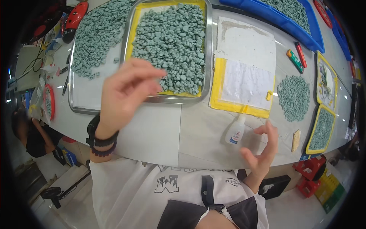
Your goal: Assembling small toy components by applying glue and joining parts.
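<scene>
White single bottle (235,133), one left hand (121,91), one right hand (264,158)

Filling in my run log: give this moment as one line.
left hand: at near-left corner of metal tray | right hand: open beside white bottle | tray: green stones

There are two metal trays (208,45), three yellow-edged panels (244,82) outside them, one small white bottle (235,132), two slim sticks (295,62), one tan piece (296,141) and at least two blue bins (315,36). The grey-green stones (167,49) are too many to count singly, but they form at least five groups: one in each tray, one in the nearer bin, one loose round patch and one on a panel. One left hand (124,93), with two bands (103,143) behind it, and one right hand (263,147) are in view.
</scene>
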A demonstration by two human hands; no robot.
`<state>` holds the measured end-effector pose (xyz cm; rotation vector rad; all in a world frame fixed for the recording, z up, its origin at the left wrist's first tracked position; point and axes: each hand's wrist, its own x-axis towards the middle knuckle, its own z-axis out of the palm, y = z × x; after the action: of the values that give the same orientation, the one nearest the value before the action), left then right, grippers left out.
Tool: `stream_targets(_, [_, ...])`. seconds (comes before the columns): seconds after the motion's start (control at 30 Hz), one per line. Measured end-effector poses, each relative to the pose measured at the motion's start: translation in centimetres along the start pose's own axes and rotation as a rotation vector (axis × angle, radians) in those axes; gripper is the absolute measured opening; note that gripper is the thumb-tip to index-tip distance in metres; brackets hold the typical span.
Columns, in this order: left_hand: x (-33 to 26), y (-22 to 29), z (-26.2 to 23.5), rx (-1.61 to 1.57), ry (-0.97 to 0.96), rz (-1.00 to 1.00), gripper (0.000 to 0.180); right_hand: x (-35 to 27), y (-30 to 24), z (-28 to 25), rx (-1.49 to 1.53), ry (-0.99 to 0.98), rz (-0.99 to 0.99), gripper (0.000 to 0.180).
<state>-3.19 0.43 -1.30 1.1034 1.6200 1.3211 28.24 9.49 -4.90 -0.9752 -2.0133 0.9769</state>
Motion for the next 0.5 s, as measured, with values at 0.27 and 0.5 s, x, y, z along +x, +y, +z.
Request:
stream_targets(0.27, [-0.7,-1.2,7.5,-0.62,-0.506,-0.495,0.024,1.5,0.0,1.6,-0.519,-0.437,-0.146,0.07])
stream_targets(0.5, [-0.3,-2.9,8.3,-0.652,-0.543,-0.606,0.025,0.5,0.0,2.0,0.036,-0.191,-0.087,0.06])
